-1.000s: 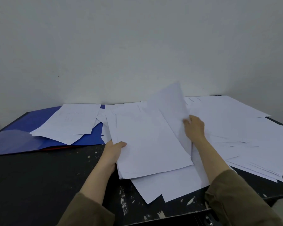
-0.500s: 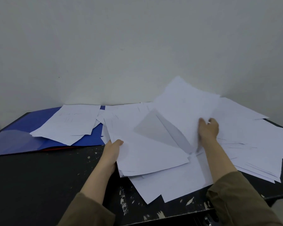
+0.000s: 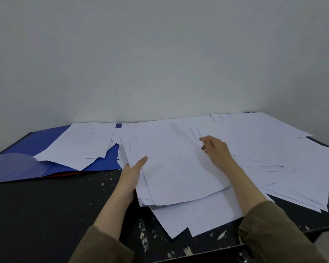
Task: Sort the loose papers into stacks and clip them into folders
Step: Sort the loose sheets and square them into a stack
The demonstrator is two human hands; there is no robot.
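Observation:
A stack of white sheets (image 3: 175, 168) lies in the middle of the black table (image 3: 46, 215). My left hand (image 3: 131, 173) grips the stack's left edge, thumb on top and fingers hidden beneath. Over the stack's far right corner is my right hand (image 3: 216, 150), fingers loosely spread and holding nothing. Loose white papers (image 3: 273, 149) are spread across the right side of the table. An open blue folder (image 3: 23, 164) lies at the left with a smaller pile of sheets (image 3: 80, 143) on it.
A plain wall runs close behind the table. Some sheets (image 3: 188, 219) stick out from under the stack toward the chipped front edge. Papers on the right overhang the table's right corner. A red edge shows under the blue folder.
The sheet my right hand held up has come down flat onto the middle stack, and the hand has let go of it. My left hand has stayed on the stack's edge.

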